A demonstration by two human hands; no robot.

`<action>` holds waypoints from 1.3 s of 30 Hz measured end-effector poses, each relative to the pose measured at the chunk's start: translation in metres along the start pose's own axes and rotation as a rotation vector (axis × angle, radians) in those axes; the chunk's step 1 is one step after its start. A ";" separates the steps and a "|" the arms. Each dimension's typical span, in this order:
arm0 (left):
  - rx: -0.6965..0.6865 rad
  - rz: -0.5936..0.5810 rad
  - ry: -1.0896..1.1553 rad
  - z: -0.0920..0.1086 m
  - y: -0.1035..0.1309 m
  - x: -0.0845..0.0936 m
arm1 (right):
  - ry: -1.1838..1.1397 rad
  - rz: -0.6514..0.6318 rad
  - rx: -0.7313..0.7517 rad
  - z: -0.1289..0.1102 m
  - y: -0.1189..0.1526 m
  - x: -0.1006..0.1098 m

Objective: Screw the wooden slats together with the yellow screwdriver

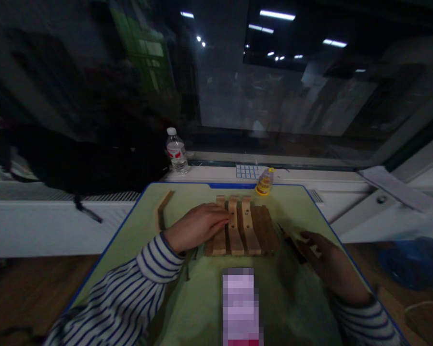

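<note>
Though illegible — bottle label (176, 152) beyond woodwork (235, 241).

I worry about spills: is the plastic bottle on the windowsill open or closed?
Closed: the white cap sits on the neck of the plastic bottle, which stands upright.
</note>
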State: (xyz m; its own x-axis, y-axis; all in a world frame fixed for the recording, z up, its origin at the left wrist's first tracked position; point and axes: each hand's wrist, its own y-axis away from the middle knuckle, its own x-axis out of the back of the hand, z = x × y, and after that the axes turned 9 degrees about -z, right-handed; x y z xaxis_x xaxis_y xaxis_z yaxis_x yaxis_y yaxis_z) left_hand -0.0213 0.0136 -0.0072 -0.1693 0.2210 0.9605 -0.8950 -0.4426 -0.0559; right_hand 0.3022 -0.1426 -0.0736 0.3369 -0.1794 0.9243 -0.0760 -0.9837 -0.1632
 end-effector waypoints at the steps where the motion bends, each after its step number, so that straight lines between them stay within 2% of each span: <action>1: -0.010 -0.010 0.007 0.000 -0.001 0.000 | -0.005 -0.003 -0.006 0.001 0.002 -0.002; 8: -0.046 -0.074 0.070 0.003 -0.013 0.002 | -0.086 -0.004 -0.051 0.001 0.011 -0.007; 19: -0.123 -0.073 0.066 -0.001 -0.027 -0.005 | -0.165 -0.068 -0.067 0.006 0.012 -0.013; 32: -0.036 -0.009 0.020 0.002 -0.036 -0.009 | -0.144 -0.109 -0.101 0.006 0.014 -0.013; 39: -0.143 -0.033 0.065 -0.002 -0.034 -0.011 | -0.139 -0.082 -0.064 0.006 0.014 -0.013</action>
State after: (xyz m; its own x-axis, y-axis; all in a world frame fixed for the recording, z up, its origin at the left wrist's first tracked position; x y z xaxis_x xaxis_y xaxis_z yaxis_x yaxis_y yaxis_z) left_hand 0.0105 0.0280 -0.0161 -0.1610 0.2917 0.9429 -0.9492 -0.3073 -0.0670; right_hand 0.3023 -0.1541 -0.0896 0.4707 -0.1029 0.8763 -0.1012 -0.9929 -0.0623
